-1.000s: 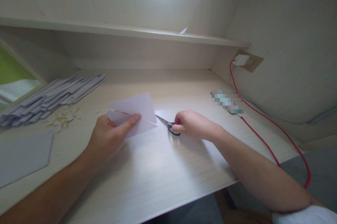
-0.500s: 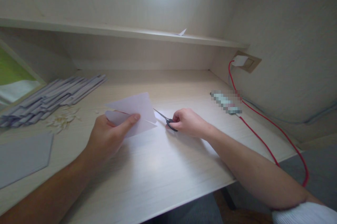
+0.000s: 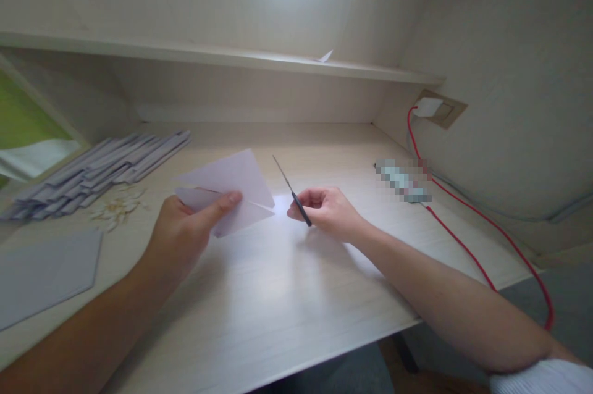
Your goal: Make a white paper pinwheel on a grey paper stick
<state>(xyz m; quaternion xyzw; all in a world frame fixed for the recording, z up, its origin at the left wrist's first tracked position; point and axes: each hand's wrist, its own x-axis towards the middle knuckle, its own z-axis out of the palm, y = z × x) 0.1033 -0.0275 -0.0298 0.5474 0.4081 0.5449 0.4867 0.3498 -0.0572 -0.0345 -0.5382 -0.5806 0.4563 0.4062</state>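
Left hand pinches white paper under its thumb, toward 1 o'clock | Right hand, fingers curled, grips scissors — apart from the paper, at its 3 o'clock | Cutting apparently in hand; next move likely calls for blades aligned with paper.

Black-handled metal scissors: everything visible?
The black-handled metal scissors have thin grey blades and plastic-looking handles. Seen nearly edge-on; whether open is unclear. They slant over the pale wooden desk, tips away and leftward. The bare right hand grips the handles; the blades appear clear of the white paper.
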